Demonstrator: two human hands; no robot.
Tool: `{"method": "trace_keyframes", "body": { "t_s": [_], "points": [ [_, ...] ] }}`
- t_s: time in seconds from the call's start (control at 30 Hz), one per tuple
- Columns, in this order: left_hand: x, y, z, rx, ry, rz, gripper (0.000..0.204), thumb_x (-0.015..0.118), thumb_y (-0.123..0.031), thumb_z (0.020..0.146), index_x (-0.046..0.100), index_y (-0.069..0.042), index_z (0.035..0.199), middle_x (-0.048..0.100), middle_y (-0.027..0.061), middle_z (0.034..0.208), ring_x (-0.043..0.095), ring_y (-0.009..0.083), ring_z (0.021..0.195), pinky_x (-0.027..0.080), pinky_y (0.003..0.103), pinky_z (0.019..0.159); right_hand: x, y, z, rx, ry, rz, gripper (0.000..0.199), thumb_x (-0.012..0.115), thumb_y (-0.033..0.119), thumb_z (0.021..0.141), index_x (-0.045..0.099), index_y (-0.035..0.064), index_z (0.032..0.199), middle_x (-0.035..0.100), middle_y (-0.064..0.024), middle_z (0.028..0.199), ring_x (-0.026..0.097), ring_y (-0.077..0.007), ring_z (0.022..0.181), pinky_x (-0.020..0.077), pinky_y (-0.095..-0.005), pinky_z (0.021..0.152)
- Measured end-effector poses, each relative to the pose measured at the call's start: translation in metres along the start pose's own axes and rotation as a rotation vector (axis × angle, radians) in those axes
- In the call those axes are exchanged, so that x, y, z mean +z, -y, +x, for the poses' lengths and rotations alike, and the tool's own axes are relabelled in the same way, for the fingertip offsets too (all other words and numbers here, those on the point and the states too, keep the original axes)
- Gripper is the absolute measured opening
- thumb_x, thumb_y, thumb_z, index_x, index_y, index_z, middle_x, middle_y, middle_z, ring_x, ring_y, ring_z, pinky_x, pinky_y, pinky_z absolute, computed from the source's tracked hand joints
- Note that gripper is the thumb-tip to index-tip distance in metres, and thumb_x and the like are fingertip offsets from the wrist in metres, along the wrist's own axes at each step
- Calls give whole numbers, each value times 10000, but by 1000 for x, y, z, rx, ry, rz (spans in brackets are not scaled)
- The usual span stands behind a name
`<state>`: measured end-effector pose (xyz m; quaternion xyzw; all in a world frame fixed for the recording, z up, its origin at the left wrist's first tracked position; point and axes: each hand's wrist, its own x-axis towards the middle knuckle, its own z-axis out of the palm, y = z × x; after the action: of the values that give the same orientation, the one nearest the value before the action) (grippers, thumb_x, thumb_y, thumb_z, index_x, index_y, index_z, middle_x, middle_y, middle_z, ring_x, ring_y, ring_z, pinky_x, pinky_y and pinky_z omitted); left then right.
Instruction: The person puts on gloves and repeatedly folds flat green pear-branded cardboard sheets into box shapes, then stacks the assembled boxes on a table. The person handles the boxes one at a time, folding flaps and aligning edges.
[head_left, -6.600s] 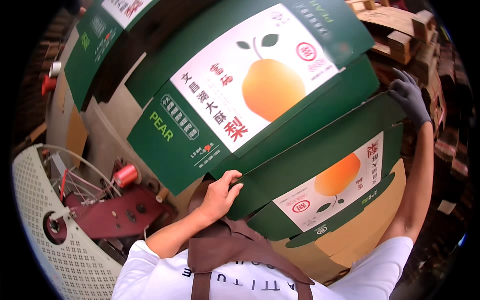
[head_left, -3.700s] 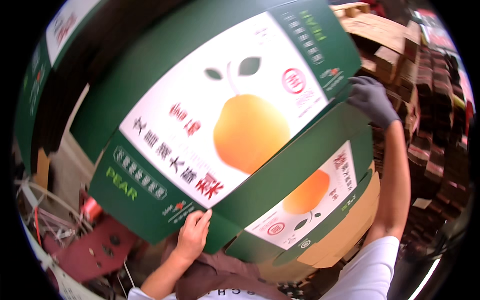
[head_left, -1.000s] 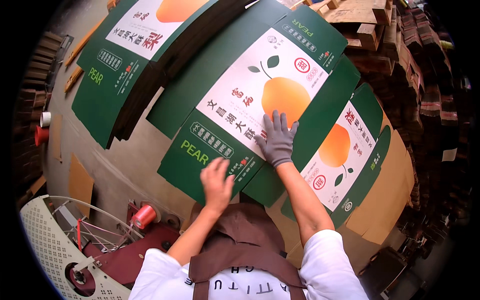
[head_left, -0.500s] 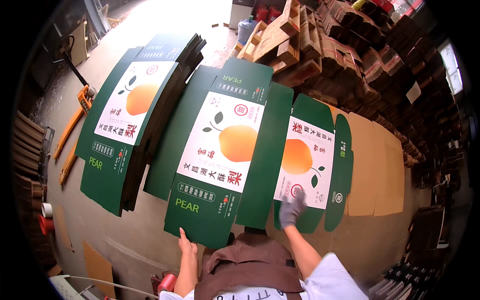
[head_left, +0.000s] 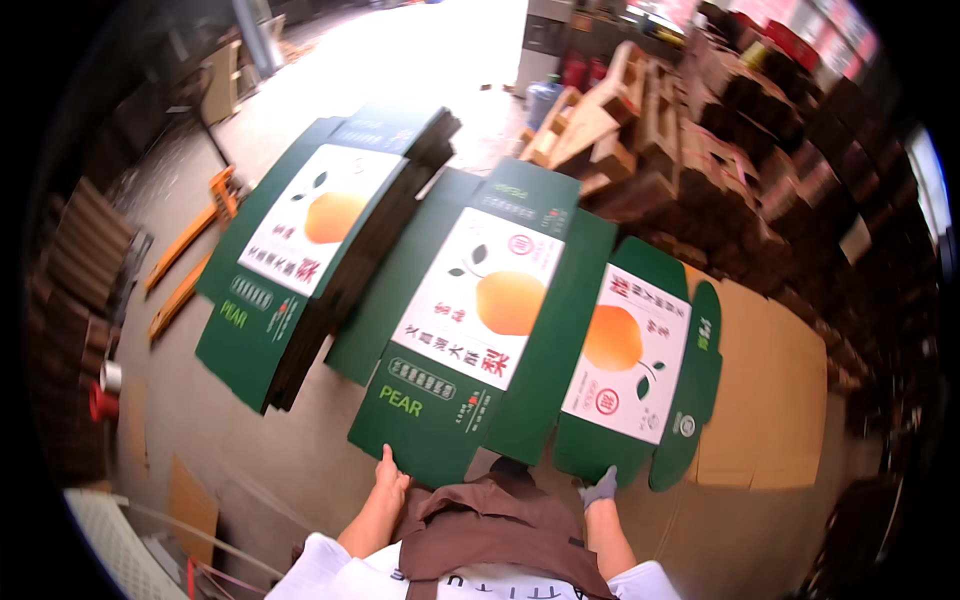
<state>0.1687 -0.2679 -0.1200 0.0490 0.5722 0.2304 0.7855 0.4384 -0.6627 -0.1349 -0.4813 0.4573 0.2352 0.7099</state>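
Note:
A green carton blank (head_left: pixel 420 345) with white panels and orange pear prints lies spread out in front of me. My left hand (head_left: pixel 388 487), bare, pinches its near left edge, thumb on top and fingers out of sight underneath. At the near edge of the right-hand pear panel, my right hand (head_left: pixel 600 488), in a grey glove, grips the flap; part of its fingers is hidden by the board. Farther left stands a thick stack of matching flat carton blanks (head_left: pixel 290 265).
Plain brown cardboard (head_left: pixel 765 390) lies to the right of the blank. Wooden pallets (head_left: pixel 610 130) and tall piles of flat cardboard (head_left: pixel 720 180) stand at the back right. An orange pallet jack (head_left: pixel 185 245) is beyond the stack on the left.
My right hand has moved from the face of the right pear panel down to its near edge and taken hold there. My left hand keeps its grip. The view has shifted and tilted.

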Motion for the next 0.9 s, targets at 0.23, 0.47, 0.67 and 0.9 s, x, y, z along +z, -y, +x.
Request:
{"method": "trace_keyframes", "body": {
  "t_s": [0.23,0.47,0.67,0.9],
  "points": [
    [-23,-84,-37,433,-533,190,666,396,-613,997,419,-101,1422,475,78,1403,464,242,1295,315,523,1087,30,79,-125,-90,473,-1874,662,515,641,906,655,36,1137,735,-161,881,705,-341,770,548,-424,749],
    [-34,-259,-49,1481,-800,863,626,524,-413,1003,361,-31,1471,365,210,1514,357,361,1398,302,438,1143,388,-17,-207,-1734,1000,-1973,903,786,391,744,364,78,1478,363,-186,1527,363,-387,1384,231,-605,1123],
    [-3,-417,-15,1354,-804,1325,642,561,-401,969,360,-89,1493,318,175,1557,266,335,1455,258,518,1152,599,-169,-292,-2117,1194,-1797,1150,813,596,595,329,89,1506,316,-165,1564,267,-349,1454,165,-618,1154],
    [7,-455,-46,956,-683,1752,730,581,-506,929,373,-94,1494,288,107,1592,201,281,1491,147,564,1186,589,-199,-284,-1973,1092,-2103,1115,727,684,661,332,78,1510,276,-153,1587,244,-330,1470,194,-643,1136]
  ]
}}
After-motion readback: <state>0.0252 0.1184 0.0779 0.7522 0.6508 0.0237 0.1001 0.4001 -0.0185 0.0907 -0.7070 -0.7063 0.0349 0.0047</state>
